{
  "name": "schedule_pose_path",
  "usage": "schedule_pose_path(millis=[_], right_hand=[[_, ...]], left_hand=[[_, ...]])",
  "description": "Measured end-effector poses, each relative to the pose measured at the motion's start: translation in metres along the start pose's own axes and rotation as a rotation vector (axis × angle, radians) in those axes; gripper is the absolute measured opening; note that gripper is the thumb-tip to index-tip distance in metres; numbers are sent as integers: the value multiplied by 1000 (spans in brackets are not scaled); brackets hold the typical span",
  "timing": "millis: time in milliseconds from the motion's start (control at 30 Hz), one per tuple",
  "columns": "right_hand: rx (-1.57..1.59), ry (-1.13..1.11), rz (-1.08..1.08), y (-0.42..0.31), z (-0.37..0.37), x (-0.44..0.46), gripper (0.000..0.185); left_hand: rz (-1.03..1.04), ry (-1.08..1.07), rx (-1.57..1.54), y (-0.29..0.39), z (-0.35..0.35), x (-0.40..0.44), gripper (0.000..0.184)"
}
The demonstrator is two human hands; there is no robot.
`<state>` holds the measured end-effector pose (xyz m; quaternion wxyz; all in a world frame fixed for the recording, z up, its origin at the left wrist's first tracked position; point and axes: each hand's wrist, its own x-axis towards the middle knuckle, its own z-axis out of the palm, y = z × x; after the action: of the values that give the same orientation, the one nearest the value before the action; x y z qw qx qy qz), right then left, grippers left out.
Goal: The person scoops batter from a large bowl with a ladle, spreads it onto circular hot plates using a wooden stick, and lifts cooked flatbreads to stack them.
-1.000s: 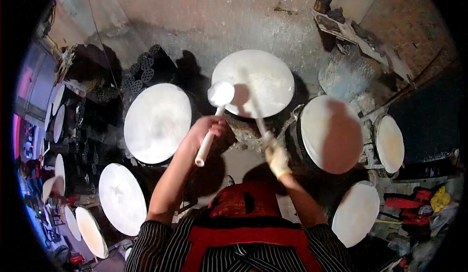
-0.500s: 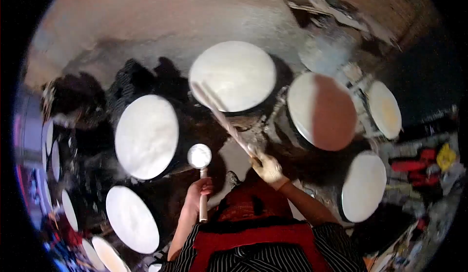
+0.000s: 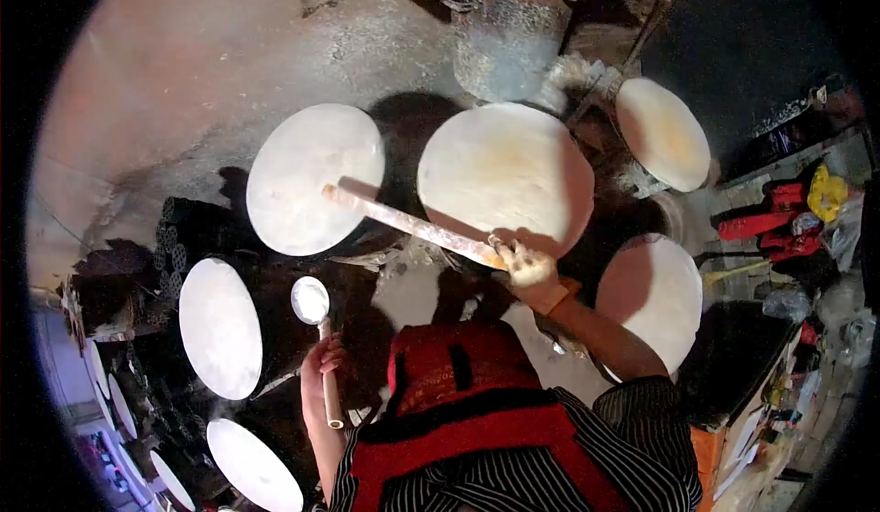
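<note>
My left hand (image 3: 323, 365) is closed around the wooden handle of a ladle (image 3: 312, 299), whose round bowl looks coated white inside. A cream-coloured glove covers my right hand (image 3: 532, 274), which grips one end of a long flat wooden stick (image 3: 412, 228). The stick points left. Its far tip appears over a round white-topped griddle (image 3: 302, 159), though I cannot tell whether it touches. Behind the right hand lies a larger round griddle (image 3: 504, 159) covered in white, yellowish near its middle and partly shadowed.
More white-covered rounds stand around me: one at the left (image 3: 220, 329), one at lower left (image 3: 255, 466), one at right (image 3: 655, 301) and one at upper right (image 3: 665, 136). Dark perforated cylinders (image 3: 174, 255) are stacked at left. A metal drum (image 3: 509, 40) stands behind.
My view has turned right, so the griddles appear farther left. The stick lies flatter, and my right hand has moved towards the larger griddle. Both hands keep their holds.
</note>
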<state>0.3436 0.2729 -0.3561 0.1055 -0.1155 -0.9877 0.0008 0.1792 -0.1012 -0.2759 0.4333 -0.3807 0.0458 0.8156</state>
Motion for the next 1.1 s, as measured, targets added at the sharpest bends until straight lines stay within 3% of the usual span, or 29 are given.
schedule_pose_path(millis=[33,67,167,200,267,300,367,433,533,567,600,633,667,700,767,833,900,967,1100], right_hand=[[32,68,-43,15,9,-4,51],[132,-33,0,25,14,-10,43],[162,137,-89,36,0,0,38],[420,24,43,42,9,4,34],[86,157,-99,67,3,20,32],[82,133,-33,82,-12,34,31],[221,93,328,126,-63,74,29],[260,164,644,185,-118,97,28],[183,333,1041,296,-192,91,26],[643,598,1078,295,-220,80,41],[883,776,1067,316,-232,64,41],[985,961,1059,338,-235,53,38],[1084,999,1130,353,-238,37,36],[1190,1032,1198,362,-242,24,35],[1419,1125,1023,425,-204,-6,33],[1544,1271,988,458,-164,-20,33],[1430,1219,1309,471,-134,-29,41],[1462,1296,1455,487,-86,-36,21],[1401,1230,1695,508,0,-55,28]], left_hand=[[31,29,-49,-12,13,3,13],[13,24,-12,-7,13,7,15],[23,-28,94,3,17,18,15],[42,-47,172,7,20,21,15],[105,46,268,21,27,34,15],[134,94,312,25,30,40,15],[-53,-32,211,33,47,56,14],[-24,17,245,34,66,64,15],[-132,-91,206,17,100,73,14],[-161,-97,167,21,98,75,13],[-104,-79,211,12,103,72,12],[-46,-62,254,2,108,70,12],[-172,-136,206,10,98,76,13],[-165,-111,147,-5,100,71,13],[-15,-114,244,-24,97,70,11],[248,78,373,-48,82,64,8],[390,130,419,-71,52,57,11],[462,192,353,-104,36,42,19],[513,27,690,-156,10,0,28]])
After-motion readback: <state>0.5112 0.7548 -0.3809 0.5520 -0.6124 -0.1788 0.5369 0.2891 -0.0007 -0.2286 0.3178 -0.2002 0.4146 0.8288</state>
